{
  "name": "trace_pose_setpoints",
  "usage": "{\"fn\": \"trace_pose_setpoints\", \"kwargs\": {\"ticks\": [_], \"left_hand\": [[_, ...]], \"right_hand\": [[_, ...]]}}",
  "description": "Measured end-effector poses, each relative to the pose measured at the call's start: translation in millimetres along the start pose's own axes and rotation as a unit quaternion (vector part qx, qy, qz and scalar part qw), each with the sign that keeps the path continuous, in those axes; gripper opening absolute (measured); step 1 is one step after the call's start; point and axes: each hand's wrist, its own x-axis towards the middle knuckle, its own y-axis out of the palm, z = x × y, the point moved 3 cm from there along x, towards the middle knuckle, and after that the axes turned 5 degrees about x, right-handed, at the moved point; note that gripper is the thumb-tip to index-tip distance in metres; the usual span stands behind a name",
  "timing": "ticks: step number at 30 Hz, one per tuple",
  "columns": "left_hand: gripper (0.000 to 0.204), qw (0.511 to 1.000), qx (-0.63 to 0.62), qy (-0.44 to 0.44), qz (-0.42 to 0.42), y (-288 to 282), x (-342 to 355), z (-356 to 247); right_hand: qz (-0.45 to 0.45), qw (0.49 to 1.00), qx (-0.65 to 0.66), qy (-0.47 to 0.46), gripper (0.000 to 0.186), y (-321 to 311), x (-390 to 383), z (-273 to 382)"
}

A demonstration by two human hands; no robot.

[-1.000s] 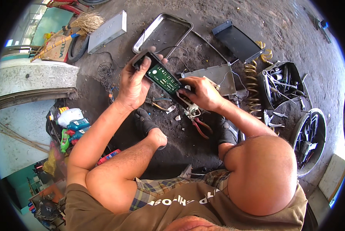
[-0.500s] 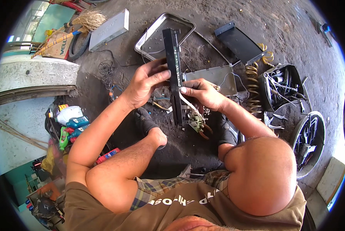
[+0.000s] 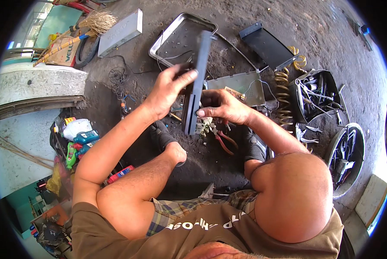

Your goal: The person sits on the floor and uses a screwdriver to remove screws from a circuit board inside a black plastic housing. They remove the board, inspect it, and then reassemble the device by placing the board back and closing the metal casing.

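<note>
In front of me, a long narrow black panel [image 3: 198, 86] is held up on edge, leaning slightly right at its far end and blurred there. My left hand [image 3: 164, 94] grips its left side, thumb on the face and the other fingers partly behind it. Lower down on the right side, my right hand [image 3: 228, 107] has its thumb against the panel, its fingers mostly hidden. Below the right hand, a bunch of pale wires with connectors [image 3: 207, 126] shows. On the ground beneath lie red-handled pliers [image 3: 228, 143], their jaws hidden.
Ahead lie a shallow metal tray [image 3: 156, 46], a perforated metal chassis [image 3: 254, 91] and a black cover [image 3: 269, 47]. Rightward are a coiled hose [image 3: 281, 82], a container of tools [image 3: 295, 101] and a round tub [image 3: 362, 144]. Bottles [image 3: 82, 137] stand left.
The black panel has turned in my hands: its side with a row of small parts has gone from view, and its far end has swung right. Both hands still hold it; more of the pliers shows.
</note>
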Motion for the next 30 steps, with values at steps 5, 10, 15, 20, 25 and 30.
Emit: {"fn": "trace_pose_setpoints", "kwargs": {"ticks": [5,10,15,20,25,30], "left_hand": [[0.081,0.970,0.216,0.061,0.093,10.9,-11.7,-1.3],[0.061,0.984,0.144,-0.022,0.104,-2.1,-19.8,-5.8],[0.041,0.990,0.073,-0.039,0.111,-10.8,-18.7,-15.3],[0.047,0.993,0.075,-0.043,0.083,-2.2,-24.4,-27.0],[0.054,0.993,0.098,-0.030,0.066,4.7,-27.8,-32.8],[0.050,0.991,0.119,0.006,0.065,3.4,-22.9,-29.8]], "right_hand": [[-0.048,0.998,0.044,-0.001,0.074,-11.7,-1.7,-17.1],[-0.039,0.998,0.040,0.003,0.061,-22.5,-7.6,-19.1],[-0.040,0.992,0.117,0.002,0.039,-34.2,0.0,-41.1],[-0.047,0.987,0.152,-0.005,0.033,-33.7,-0.4,-36.7],[-0.057,0.995,0.081,0.010,0.021,-39.6,0.9,-36.0],[-0.080,0.996,0.044,-0.003,0.023,-37.5,-1.1,-32.0]]}}
